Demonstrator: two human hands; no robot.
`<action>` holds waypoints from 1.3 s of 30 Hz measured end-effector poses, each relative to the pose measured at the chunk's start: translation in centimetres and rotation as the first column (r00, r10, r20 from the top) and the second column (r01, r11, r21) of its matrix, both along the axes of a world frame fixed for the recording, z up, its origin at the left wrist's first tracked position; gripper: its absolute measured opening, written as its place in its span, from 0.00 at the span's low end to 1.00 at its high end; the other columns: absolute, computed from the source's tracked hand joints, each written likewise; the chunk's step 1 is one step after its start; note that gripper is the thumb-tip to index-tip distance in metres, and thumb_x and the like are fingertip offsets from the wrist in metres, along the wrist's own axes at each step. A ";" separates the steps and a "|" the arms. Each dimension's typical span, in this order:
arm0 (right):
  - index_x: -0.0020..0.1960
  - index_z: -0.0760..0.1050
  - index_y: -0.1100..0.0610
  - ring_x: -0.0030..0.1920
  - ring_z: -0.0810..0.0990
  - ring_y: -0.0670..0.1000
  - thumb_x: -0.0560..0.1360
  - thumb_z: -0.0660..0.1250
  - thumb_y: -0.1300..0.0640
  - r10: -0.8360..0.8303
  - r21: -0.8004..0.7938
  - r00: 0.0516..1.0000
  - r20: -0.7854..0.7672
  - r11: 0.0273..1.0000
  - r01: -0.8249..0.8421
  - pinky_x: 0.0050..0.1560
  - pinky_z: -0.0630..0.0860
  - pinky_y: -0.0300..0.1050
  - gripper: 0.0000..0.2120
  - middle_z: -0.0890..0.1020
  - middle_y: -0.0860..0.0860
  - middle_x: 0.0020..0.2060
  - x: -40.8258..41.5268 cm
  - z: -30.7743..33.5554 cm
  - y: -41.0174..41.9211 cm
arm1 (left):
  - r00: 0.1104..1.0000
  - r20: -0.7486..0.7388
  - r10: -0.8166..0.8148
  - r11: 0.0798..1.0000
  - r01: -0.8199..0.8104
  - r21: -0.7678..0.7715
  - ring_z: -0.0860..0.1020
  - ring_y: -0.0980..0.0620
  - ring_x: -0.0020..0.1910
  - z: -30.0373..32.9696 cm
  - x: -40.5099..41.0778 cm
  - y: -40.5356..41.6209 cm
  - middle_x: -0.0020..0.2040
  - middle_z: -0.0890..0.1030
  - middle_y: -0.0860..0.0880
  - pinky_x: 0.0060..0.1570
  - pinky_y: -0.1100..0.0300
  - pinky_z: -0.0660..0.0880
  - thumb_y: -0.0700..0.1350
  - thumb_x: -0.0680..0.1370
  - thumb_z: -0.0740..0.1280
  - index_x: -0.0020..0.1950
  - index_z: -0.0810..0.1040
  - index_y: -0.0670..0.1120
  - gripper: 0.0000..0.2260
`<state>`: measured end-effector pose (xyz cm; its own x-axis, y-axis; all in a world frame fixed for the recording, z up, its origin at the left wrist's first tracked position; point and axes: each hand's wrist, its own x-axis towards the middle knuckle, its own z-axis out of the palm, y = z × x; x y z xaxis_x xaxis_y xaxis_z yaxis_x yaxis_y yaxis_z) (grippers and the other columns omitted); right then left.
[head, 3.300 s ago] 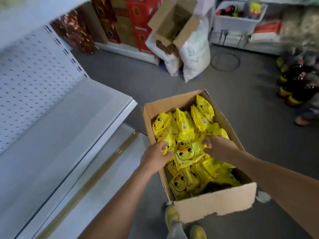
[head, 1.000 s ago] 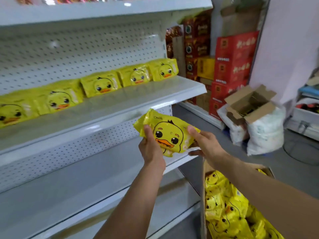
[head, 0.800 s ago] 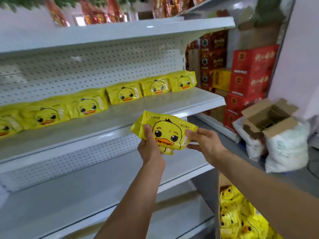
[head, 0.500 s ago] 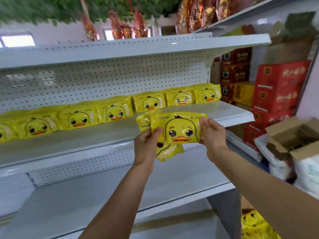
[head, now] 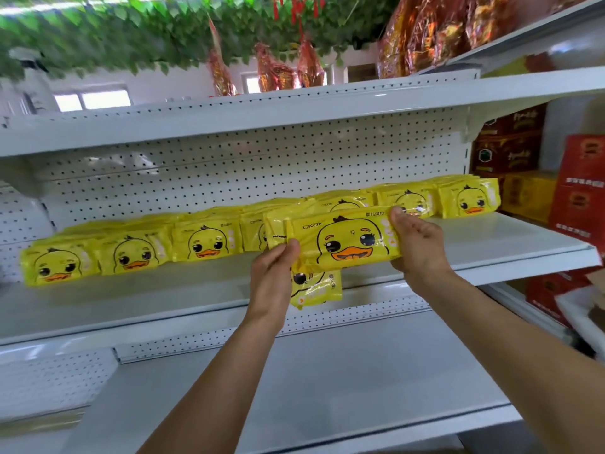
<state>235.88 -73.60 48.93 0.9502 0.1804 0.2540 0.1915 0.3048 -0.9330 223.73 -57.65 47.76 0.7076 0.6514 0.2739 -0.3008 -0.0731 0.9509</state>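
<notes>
Left hand (head: 273, 276) pinches the left end of a yellow duck wipes pack (head: 343, 240); right hand (head: 419, 247) grips its right end. A second pack (head: 316, 286) hangs under the left hand. Both are held just above the middle shelf (head: 491, 244), in front of the row of packs (head: 203, 244).

**Legible markings.** The front yellow duck pack (head: 343, 239) is showing the brand "CKOK" in thin dark letters at its upper left corner. At its upper right it is showing four dark Chinese characters, 婴儿湿巾. The shelf pack (head: 252, 234) just behind its left end is displaying the same "CKOK" along its top edge, smaller and fainter. The red carton (head: 581, 204) at the far right and the dark cartons (head: 509, 149) beside it are carrying Chinese print that is blurring beyond reading.
</notes>
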 end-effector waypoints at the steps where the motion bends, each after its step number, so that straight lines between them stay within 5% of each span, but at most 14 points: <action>1: 0.37 0.74 0.53 0.26 0.69 0.47 0.78 0.64 0.47 0.084 0.028 0.996 -0.044 0.996 -0.083 0.27 0.64 0.35 0.14 0.73 0.51 0.30 0.3 0.0 0.6 | 1.000 0.001 -0.004 1.000 0.004 -0.024 0.77 0.62 0.50 -0.1 0.2 0.9 0.47 0.80 0.58 0.52 0.68 0.68 0.48 0.78 0.68 0.44 0.79 0.54 0.04; 4: 0.47 0.78 0.53 0.30 0.79 0.45 0.79 0.62 0.48 0.264 0.077 0.960 -0.093 0.963 -0.258 0.29 0.74 0.38 0.11 0.81 0.48 0.35 1.3 -0.3 1.9 | 1.000 -0.007 0.000 0.999 0.000 -0.049 0.76 0.61 0.52 0.1 0.4 2.7 0.51 0.80 0.57 0.55 0.65 0.65 0.49 0.77 0.69 0.52 0.79 0.52 0.05; 7: 0.54 0.77 0.55 0.37 0.80 0.48 0.79 0.61 0.45 0.263 -0.007 0.953 -0.150 0.964 -0.267 0.37 0.78 0.45 0.15 0.80 0.48 0.38 3.2 -0.9 2.9 | 1.000 -0.016 -0.003 1.000 0.003 0.014 0.76 0.72 0.41 0.0 1.5 3.7 0.40 0.80 0.64 0.43 0.77 0.68 0.48 0.78 0.68 0.43 0.80 0.53 0.04; 11: 0.66 0.71 0.60 0.50 0.80 0.53 0.62 0.76 0.41 0.405 -0.172 0.889 -0.214 0.880 -0.443 0.40 0.81 0.51 0.40 0.81 0.56 0.51 5.1 -0.9 3.7 | 0.999 0.022 0.042 0.998 -0.043 0.054 0.77 0.72 0.41 -0.2 3.5 4.3 0.39 0.81 0.63 0.38 0.81 0.69 0.47 0.78 0.68 0.42 0.80 0.53 0.06; 12: 0.65 0.72 0.64 0.50 0.79 0.54 0.59 0.79 0.46 0.432 -0.225 0.881 -0.191 0.855 -0.468 0.44 0.81 0.53 0.40 0.81 0.60 0.50 5.3 -0.8 3.8 | 0.998 0.028 0.053 0.996 -0.055 0.066 0.77 0.71 0.41 -0.1 4.0 4.4 0.39 0.81 0.62 0.39 0.81 0.69 0.48 0.78 0.68 0.41 0.80 0.53 0.07; 14: 0.53 0.77 0.65 0.51 0.80 0.58 0.60 0.79 0.57 0.439 -0.299 0.889 -0.131 0.838 -0.457 0.54 0.80 0.55 0.25 0.82 0.64 0.51 6.3 -0.6 3.7 | 0.993 0.043 0.106 0.989 -0.109 0.096 0.76 0.67 0.39 -0.1 5.1 4.9 0.39 0.81 0.59 0.39 0.80 0.69 0.48 0.79 0.67 0.40 0.81 0.52 0.08; 17: 0.48 0.79 0.60 0.46 0.84 0.52 0.67 0.75 0.64 0.350 -0.351 0.934 -0.067 0.868 -0.350 0.42 0.79 0.38 0.11 0.85 0.56 0.45 9.4 -0.7 2.6 | 0.974 0.082 0.209 0.970 -0.218 0.109 0.75 0.59 0.39 0.3 6.4 6.4 0.42 0.80 0.54 0.37 0.77 0.70 0.42 0.78 0.68 0.49 0.82 0.49 0.03; 20: 0.42 0.73 0.62 0.42 0.77 0.51 0.65 0.79 0.60 0.189 -0.503 0.982 -0.023 0.846 -0.175 0.40 0.72 0.40 0.15 0.80 0.53 0.39 12.8 -1.2 2.0 | 0.965 0.037 0.261 0.957 -0.263 0.121 0.71 0.56 0.36 0.5 7.2 7.5 0.40 0.74 0.55 0.32 0.77 0.69 0.35 0.77 0.66 0.60 0.79 0.53 0.17; 26: 0.32 0.60 0.57 0.30 0.60 0.47 0.65 0.79 0.60 0.077 -0.528 0.987 0.139 0.849 0.009 0.25 0.56 0.36 0.25 0.64 0.49 0.29 17.7 -1.5 4.5 | 0.962 0.074 0.262 0.963 -0.266 0.049 0.78 0.58 0.54 -0.1 9.6 7.0 0.56 0.73 0.66 0.42 0.78 0.71 0.31 0.74 0.70 0.75 0.63 0.59 0.37; 29: 0.30 0.58 0.55 0.29 0.60 0.47 0.65 0.79 0.60 0.061 -0.543 0.991 0.121 0.840 0.015 0.28 0.56 0.39 0.27 0.62 0.48 0.28 19.6 -1.6 5.9 | 0.961 0.080 0.266 0.964 -0.265 -0.023 0.81 0.59 0.48 -0.4 10.9 7.1 0.57 0.79 0.54 0.39 0.76 0.74 0.29 0.71 0.72 0.77 0.56 0.59 0.44; 32: 0.32 0.58 0.55 0.29 0.60 0.49 0.64 0.80 0.57 0.024 -0.591 0.986 0.164 0.803 0.078 0.30 0.55 0.45 0.28 0.62 0.49 0.28 21.5 -1.8 7.2 | 0.965 0.053 0.256 0.963 -0.250 -0.100 0.82 0.60 0.46 -0.5 11.8 7.0 0.49 0.82 0.52 0.40 0.71 0.74 0.32 0.71 0.74 0.76 0.57 0.57 0.42; 35: 0.33 0.60 0.54 0.30 0.65 0.48 0.66 0.79 0.54 -0.002 -0.635 0.988 0.157 0.765 0.103 0.29 0.57 0.44 0.25 0.65 0.48 0.30 22.7 -2.0 8.1 | 0.968 0.010 0.250 0.965 -0.249 -0.086 0.83 0.50 0.50 -0.9 12.7 7.2 0.49 0.84 0.49 0.53 0.52 0.78 0.34 0.70 0.75 0.66 0.72 0.50 0.28; 39: 0.39 0.66 0.56 0.43 0.72 0.55 0.66 0.78 0.51 0.011 -0.696 0.987 0.160 0.710 0.105 0.32 0.64 0.45 0.21 0.72 0.50 0.36 23.4 -2.3 8.4 | 0.964 -0.038 0.263 0.963 -0.264 -0.044 0.84 0.46 0.49 -1.1 13.3 7.0 0.49 0.85 0.47 0.56 0.42 0.78 0.35 0.70 0.75 0.57 0.79 0.45 0.17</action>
<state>259.23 -65.21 46.58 0.9259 0.3177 0.2044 0.3345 -0.4380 -0.8344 237.02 -50.62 46.64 0.5170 0.8279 0.2177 -0.2464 -0.0996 0.9640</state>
